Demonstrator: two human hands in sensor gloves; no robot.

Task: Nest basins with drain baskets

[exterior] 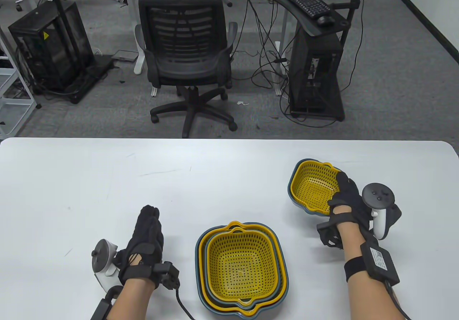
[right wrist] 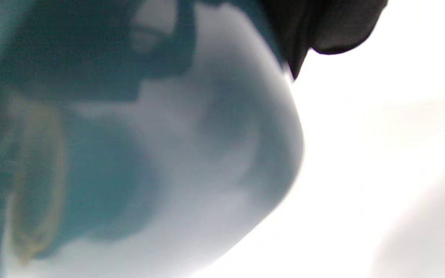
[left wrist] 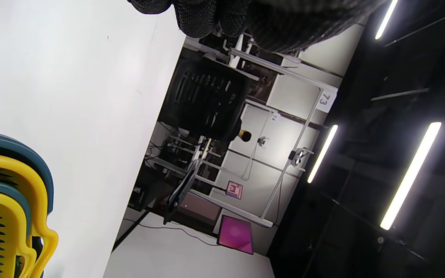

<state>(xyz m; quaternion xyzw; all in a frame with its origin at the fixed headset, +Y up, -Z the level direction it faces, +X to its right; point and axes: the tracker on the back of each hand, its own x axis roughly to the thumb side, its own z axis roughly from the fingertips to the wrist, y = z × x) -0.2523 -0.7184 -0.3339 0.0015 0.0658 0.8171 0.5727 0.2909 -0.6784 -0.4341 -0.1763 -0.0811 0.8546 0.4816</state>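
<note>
The right hand (exterior: 347, 197) grips a small set by its near rim, fingers curled over the edge into the small yellow drain basket (exterior: 313, 187), which sits inside a small blue basin (exterior: 294, 197). The set is tilted, its opening turned toward the left hand's side, and appears lifted off the white table (exterior: 107, 176). In the right wrist view the basin's blue underside (right wrist: 129, 146) fills most of the picture, blurred, with a dark gloved fingertip (right wrist: 334, 31) at the top.

The left hand (exterior: 145, 243) holds nothing: it lies just left of the nested stack with fingers straight and pressed together, pointing away from the person, its edge on the table. The forearm comes in from the bottom edge.

The nested stack (exterior: 241, 264) stands on the table well apart from the small set, nearer the person and to its left. It shows two yellow drain baskets alternating with blue basins, the inner basket (exterior: 241, 262) holding nothing. The stack's rims (left wrist: 10, 208) show in the left wrist view.
</note>
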